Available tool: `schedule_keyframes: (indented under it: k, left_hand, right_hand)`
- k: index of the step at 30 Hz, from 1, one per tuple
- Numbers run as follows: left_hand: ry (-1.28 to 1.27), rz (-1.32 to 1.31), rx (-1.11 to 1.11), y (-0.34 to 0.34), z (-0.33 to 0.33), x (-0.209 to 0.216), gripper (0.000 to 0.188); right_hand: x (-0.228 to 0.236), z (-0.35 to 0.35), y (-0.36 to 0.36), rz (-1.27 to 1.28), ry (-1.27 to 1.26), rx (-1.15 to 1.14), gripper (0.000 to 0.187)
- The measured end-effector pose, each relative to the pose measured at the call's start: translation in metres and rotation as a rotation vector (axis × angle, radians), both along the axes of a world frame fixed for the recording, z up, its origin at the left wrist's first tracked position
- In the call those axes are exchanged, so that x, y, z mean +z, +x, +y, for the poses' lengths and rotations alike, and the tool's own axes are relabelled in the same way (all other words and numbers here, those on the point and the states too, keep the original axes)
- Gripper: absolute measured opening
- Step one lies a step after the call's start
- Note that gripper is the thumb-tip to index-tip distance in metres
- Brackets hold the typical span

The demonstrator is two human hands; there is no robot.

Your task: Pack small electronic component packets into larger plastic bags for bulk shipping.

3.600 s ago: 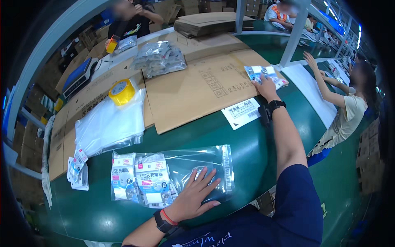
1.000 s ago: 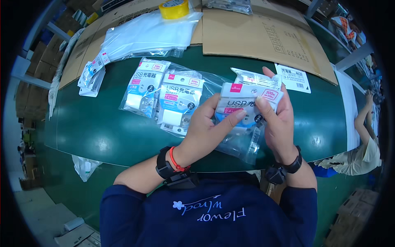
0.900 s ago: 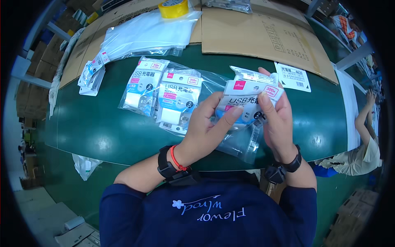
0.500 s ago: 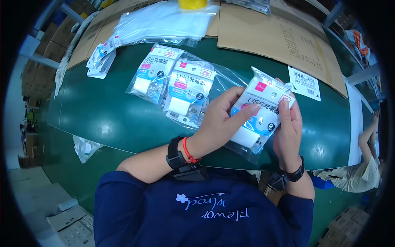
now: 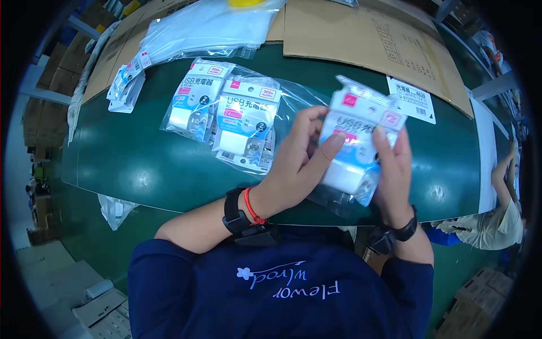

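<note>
Slightly blurred by motion, a charger pack (image 5: 351, 148) with a white header card and blue-and-pink print is between my two hands. My right hand (image 5: 393, 178) grips its right edge, thumb on the front. My left hand (image 5: 296, 164) is closed at its left edge, the thumb lying over the front. The pack's upper flap stands up, and clear plastic hangs under its lower end. To the left, a large clear bag (image 5: 302, 93) lies around more charger packs, among them a front one (image 5: 247, 116) and a farther left one (image 5: 195, 100).
A small pile of similar packs (image 5: 125, 90) lies at the far left. Behind are a stack of clear bags (image 5: 209, 28), a yellow round object (image 5: 245, 2) and flattened cardboard (image 5: 361, 37). A white printed label (image 5: 412, 100) lies right. Another person's arm (image 5: 501, 169) shows at the right edge.
The held pack has tilted more upright, and my left thumb has shifted up and left on its front. The whole view has shifted slightly; the packs in the bag still lie there.
</note>
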State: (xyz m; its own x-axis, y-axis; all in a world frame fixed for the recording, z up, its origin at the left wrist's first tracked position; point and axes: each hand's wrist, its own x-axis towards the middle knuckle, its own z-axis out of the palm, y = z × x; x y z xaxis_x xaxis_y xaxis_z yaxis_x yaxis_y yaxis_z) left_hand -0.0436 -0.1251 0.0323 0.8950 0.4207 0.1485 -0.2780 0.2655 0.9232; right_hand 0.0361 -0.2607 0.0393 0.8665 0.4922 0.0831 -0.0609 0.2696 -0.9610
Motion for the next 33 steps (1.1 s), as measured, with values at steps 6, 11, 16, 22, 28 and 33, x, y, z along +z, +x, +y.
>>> schedule_keyframes:
  k: [6,11,16,22,28,33]
  left_hand:
    - [1.086,0.066,-0.066,-0.008,0.016,-0.008,0.019]
    - [1.358,0.092,-0.062,-0.007,0.01,-0.026,0.022]
    - [1.212,0.129,-0.091,-0.007,0.013,-0.023,0.018]
    - [1.141,-0.007,0.021,-0.018,0.013,-0.008,0.011]
    - [1.333,-0.131,0.047,-0.024,0.01,0.002,0.013]
    - [1.341,-0.18,0.061,-0.026,0.009,0.002,0.013]
  right_hand:
    - [0.01,-0.042,0.048,0.167,0.009,-0.17,0.038]
    - [0.018,-0.059,0.057,0.166,-0.179,-0.025,0.041]
    - [0.018,-0.067,0.057,0.195,-0.44,0.33,0.042]
    - [0.021,-0.055,0.054,0.108,-0.76,0.771,0.041]
    - [0.005,-0.028,0.045,0.343,-0.525,0.605,0.043]
    - [0.004,-0.01,0.041,0.244,-0.508,0.688,0.047]
